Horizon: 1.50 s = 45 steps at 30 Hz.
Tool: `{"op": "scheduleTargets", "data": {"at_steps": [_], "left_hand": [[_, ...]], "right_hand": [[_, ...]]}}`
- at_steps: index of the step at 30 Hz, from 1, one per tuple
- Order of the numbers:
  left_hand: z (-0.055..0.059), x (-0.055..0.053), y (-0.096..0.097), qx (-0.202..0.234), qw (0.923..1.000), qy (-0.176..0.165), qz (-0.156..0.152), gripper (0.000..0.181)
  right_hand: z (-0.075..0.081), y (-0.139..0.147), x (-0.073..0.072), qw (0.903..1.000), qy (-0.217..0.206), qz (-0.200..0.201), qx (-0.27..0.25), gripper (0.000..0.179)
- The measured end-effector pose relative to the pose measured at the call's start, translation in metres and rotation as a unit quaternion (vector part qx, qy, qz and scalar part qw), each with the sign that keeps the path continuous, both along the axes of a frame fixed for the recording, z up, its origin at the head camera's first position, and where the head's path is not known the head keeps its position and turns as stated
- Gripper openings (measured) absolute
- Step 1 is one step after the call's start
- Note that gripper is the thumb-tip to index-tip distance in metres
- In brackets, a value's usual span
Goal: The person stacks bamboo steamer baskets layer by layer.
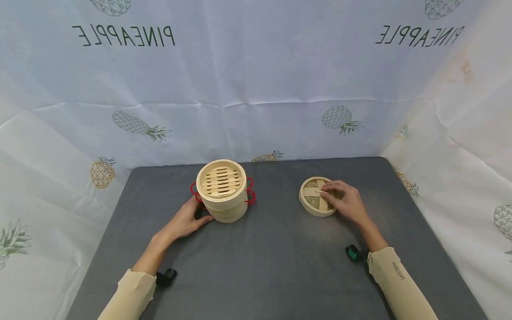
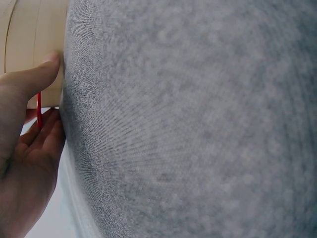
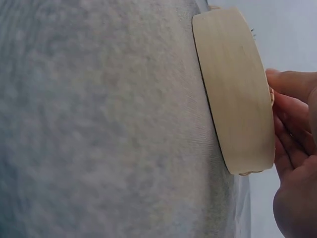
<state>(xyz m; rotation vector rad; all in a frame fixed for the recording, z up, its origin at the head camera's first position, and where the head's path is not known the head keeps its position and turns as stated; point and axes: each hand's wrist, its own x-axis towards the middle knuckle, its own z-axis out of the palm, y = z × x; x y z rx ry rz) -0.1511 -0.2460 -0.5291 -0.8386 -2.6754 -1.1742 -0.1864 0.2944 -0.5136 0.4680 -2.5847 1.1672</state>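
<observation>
A stack of bamboo steamer baskets (image 1: 227, 205) with red side handles stands left of centre, its slatted top basket facing up. My left hand (image 1: 188, 218) holds the stack low on its left side. In the left wrist view the thumb (image 2: 45, 70) lies along the basket wall (image 2: 34, 29), and the fingers reach around below a red handle (image 2: 39, 110). To the right, a round bamboo lid (image 1: 308, 202) with crossed strips rests on the table. My right hand (image 1: 345, 201) pinches the small loop on its top. Seen from the side, the lid (image 3: 235, 94) sits at the table surface.
A dark grey cloth covers the table (image 1: 264, 262). White curtain (image 1: 256, 75) with pineapple prints hangs along the back and both sides. The baskets stand near the table's back edge. Black wrist devices (image 1: 166, 278) show beside both sleeves.
</observation>
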Motion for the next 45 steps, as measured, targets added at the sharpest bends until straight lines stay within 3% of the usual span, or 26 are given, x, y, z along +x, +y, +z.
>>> {"op": "scheduleTargets", "data": {"at_steps": [7, 11, 16, 20, 25, 33, 45], "left_hand": [[-0.016, -0.008, -0.006, 0.024, 0.9995, 0.015, -0.013, 0.07], [-0.013, -0.006, -0.005, 0.016, 0.9998, 0.014, -0.008, 0.07], [0.004, 0.001, 0.003, -0.02, 0.9996, -0.015, 0.011, 0.07], [0.011, 0.003, 0.006, -0.033, 0.9985, -0.038, 0.022, 0.068], [0.009, 0.002, 0.005, -0.035, 0.9982, -0.044, 0.023, 0.067], [-0.006, -0.004, -0.002, 0.016, 0.9998, 0.004, -0.009, 0.068], [0.009, 0.003, 0.006, -0.036, 0.9987, -0.025, 0.024, 0.072]], "right_hand": [[-0.002, 0.0, 0.001, 0.9999, -0.01, -0.01, -0.007, 0.014], [-0.002, 0.0, 0.001, 0.9998, -0.016, -0.009, -0.009, 0.014], [-0.002, 0.0, 0.0, 0.9997, -0.022, -0.007, -0.012, 0.014], [-0.002, -0.001, -0.001, 0.9996, -0.024, -0.006, -0.016, 0.015], [-0.003, -0.001, -0.001, 0.9994, -0.028, -0.006, -0.02, 0.016], [-0.004, 0.0, 0.001, 0.999, -0.027, -0.004, -0.034, 0.014], [-0.003, -0.004, 0.002, 0.9996, -0.005, -0.013, -0.023, 0.009]]}}
